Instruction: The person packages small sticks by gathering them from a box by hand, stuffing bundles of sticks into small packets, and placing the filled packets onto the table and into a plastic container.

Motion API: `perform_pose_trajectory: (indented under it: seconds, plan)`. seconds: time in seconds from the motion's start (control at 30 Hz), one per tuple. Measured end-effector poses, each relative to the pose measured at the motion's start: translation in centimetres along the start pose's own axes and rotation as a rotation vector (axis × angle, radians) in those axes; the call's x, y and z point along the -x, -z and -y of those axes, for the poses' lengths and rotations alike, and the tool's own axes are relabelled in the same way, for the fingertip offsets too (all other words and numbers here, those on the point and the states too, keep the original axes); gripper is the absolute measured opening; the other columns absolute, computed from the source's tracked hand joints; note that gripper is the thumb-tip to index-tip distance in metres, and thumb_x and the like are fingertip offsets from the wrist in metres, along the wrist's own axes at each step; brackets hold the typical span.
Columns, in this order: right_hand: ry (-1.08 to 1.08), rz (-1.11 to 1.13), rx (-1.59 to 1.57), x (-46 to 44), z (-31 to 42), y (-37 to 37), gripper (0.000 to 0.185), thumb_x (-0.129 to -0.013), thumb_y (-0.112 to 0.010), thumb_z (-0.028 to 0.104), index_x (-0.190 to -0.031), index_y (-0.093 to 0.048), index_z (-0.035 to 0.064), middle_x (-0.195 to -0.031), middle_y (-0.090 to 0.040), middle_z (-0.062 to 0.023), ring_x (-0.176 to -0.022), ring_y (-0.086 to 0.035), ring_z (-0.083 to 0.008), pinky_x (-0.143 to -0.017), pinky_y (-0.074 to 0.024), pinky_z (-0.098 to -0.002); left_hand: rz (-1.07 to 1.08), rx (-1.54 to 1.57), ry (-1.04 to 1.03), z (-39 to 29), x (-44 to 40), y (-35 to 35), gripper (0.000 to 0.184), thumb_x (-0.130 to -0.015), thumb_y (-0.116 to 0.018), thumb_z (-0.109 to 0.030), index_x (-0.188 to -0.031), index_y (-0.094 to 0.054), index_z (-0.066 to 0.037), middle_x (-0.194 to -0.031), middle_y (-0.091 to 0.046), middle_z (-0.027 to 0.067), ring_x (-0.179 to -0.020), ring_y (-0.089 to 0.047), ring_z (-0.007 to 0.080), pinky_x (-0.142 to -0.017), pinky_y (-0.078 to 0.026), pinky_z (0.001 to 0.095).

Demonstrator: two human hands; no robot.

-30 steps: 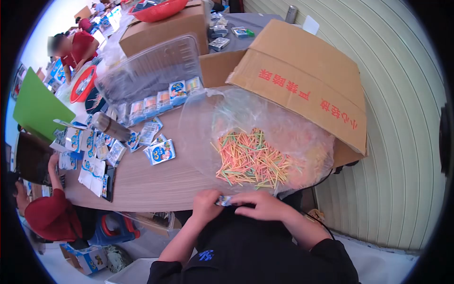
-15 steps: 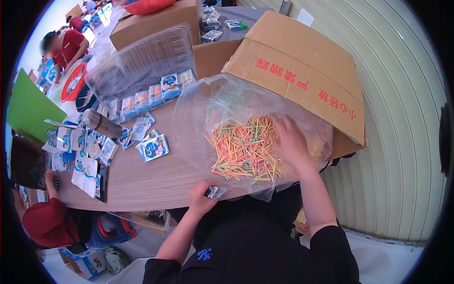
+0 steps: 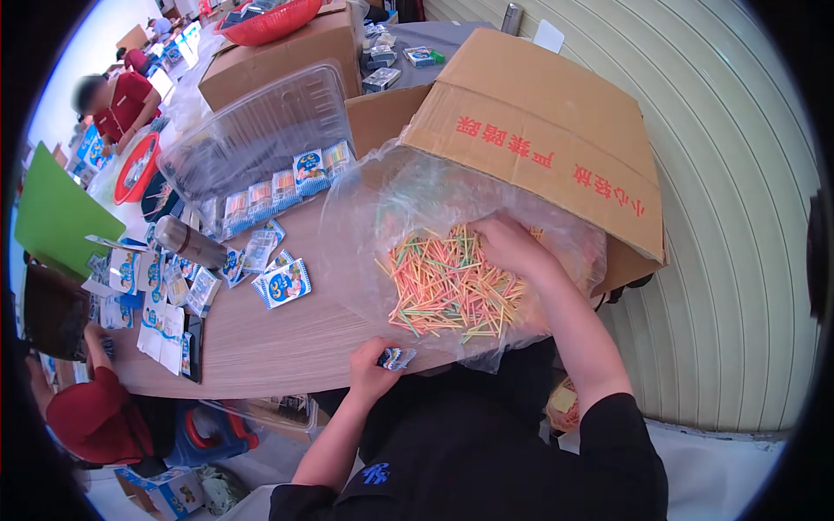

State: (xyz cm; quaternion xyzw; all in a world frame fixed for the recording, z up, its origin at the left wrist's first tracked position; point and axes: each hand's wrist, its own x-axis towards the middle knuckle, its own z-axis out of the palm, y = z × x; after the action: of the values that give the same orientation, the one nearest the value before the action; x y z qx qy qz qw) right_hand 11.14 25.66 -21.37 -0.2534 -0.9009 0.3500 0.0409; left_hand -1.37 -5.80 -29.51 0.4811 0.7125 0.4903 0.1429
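Observation:
My left hand (image 3: 372,368) is closed around a small blue-and-white packet (image 3: 397,359) at the table's front edge. Thin pink, yellow and green sticks (image 3: 447,291) lie in a heap on clear plastic sheeting (image 3: 352,213). At the heap's upper right, my right hand (image 3: 506,245) reaches in with its fingers bent together and pressed against the sticks. Its fingertips are partly hidden, so how many sticks it grips does not show. The sheeting runs back into an open cardboard box (image 3: 556,113) lying on its side.
Filled packets (image 3: 285,283) lie left of the sheeting, more in a clear plastic tray (image 3: 252,122). A metal flask (image 3: 189,241), flattened cartons (image 3: 161,317) and a dark phone-like slab (image 3: 192,347) are further left. A person in red (image 3: 95,412) sits at lower left.
My right hand has moved left and slightly up over the heap, its fingers now bent into the sticks. My left hand stays at the edge with the packet. The view has shifted slightly.

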Motion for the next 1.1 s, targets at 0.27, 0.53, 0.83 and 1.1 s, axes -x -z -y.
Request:
perform_pose_trajectory:
  seconds: [0.27, 0.53, 0.83, 1.1]
  plan:
    - [-0.105, -0.224, 0.48, -3.7, 0.7, 4.5, 0.041, -0.096, -0.053, 0.019, -0.135, -0.054, 0.0064, -0.133, -0.061, -0.0204, -0.124, -0.057, -0.0337, -0.104, -0.0438, -0.0394, 0.001, -0.043, -0.003, 0.0, -0.2, 0.1, 0.022, -0.066, -0.081, -0.005, -0.083, -0.066, -0.006, -0.074, -0.063, 0.0084, -0.065, -0.063, 0.022, -0.061, -0.048, 0.0316]
    - [-0.104, 0.055, 0.15, -3.7, -3.3, 2.6, 0.04, -0.101, -0.049, 0.026, -0.138, -0.052, 0.0108, -0.139, -0.056, -0.0166, -0.129, -0.053, -0.0304, -0.108, -0.0414, -0.0394, -0.018, -0.096, -0.017, 0.1, 0.0, -0.4, 0.022, -0.067, -0.083, -0.009, -0.081, -0.066, -0.006, -0.073, -0.063, 0.0092, -0.067, -0.064, 0.0276, -0.06, -0.049, 0.0357]
    - [0.057, -0.061, 0.17, 4.4, -0.8, 4.7, 0.033, -0.094, -0.055, 0.011, -0.126, -0.061, 0.0091, -0.113, -0.067, -0.0215, -0.108, -0.062, -0.0396, -0.094, -0.0492, -0.0451, -0.006, -0.105, -0.053, -0.4, -0.1, -0.3, 0.021, -0.067, -0.082, -0.008, -0.08, -0.065, -0.007, -0.072, -0.062, 0.009, -0.066, -0.063, 0.0278, -0.059, -0.048, 0.0353]
    - [0.165, -0.392, 0.067, 12.1, 0.6, 2.7, 0.017, -0.088, -0.064, 0.007, -0.104, -0.067, 0.0014, -0.101, -0.071, -0.0162, -0.094, -0.067, -0.0329, -0.082, -0.0525, -0.0421, -0.005, -0.139, -0.085, -0.1, -0.2, -0.5, 0.021, -0.066, -0.08, -0.006, -0.08, -0.064, -0.007, -0.071, -0.061, 0.0078, -0.062, -0.06, 0.0234, -0.058, -0.045, 0.0321]
